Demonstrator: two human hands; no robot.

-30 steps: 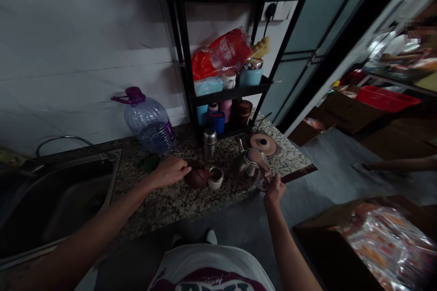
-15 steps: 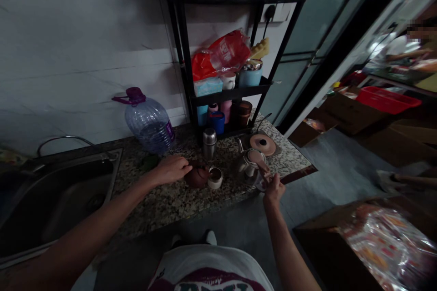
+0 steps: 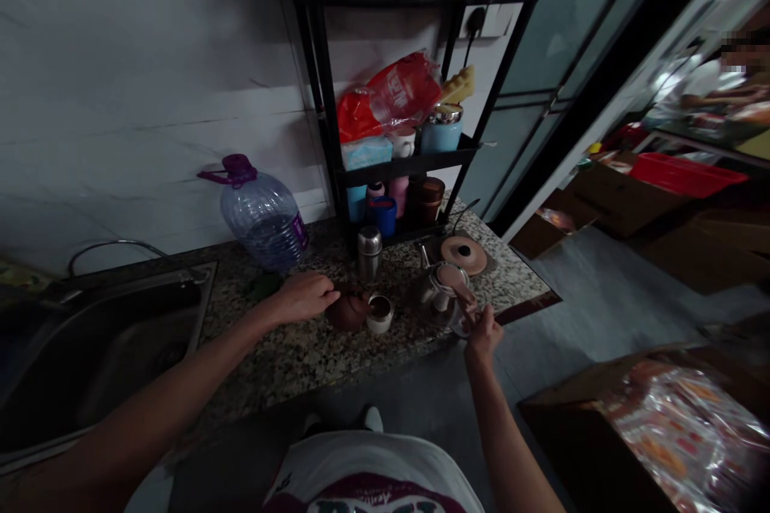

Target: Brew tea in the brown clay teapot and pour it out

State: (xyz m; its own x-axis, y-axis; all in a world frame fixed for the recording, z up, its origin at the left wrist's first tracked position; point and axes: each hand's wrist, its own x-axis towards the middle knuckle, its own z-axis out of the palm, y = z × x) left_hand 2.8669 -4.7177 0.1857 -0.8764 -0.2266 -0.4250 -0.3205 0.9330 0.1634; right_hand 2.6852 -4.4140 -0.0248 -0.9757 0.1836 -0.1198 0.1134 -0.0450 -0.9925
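A small brown clay teapot (image 3: 347, 309) stands on the speckled granite counter (image 3: 313, 353), with a small white cup (image 3: 380, 313) just to its right. My left hand (image 3: 301, 298) is closed at the teapot's left side, fingers on its handle. My right hand (image 3: 483, 330) is closed around the handle of a metal kettle (image 3: 443, 288) at the counter's right end, near the front edge.
A steel sink (image 3: 102, 353) fills the counter's left. A large water bottle (image 3: 263, 216) and a steel flask (image 3: 369, 250) stand behind the teapot. A black rack (image 3: 397, 168) holds cups and bags. Another person (image 3: 715, 88) is at the far right; cardboard boxes (image 3: 638, 425) lie on the floor.
Both hands stay where they were. A person's arm or leg that crossed the floor at the right has passed out of view.
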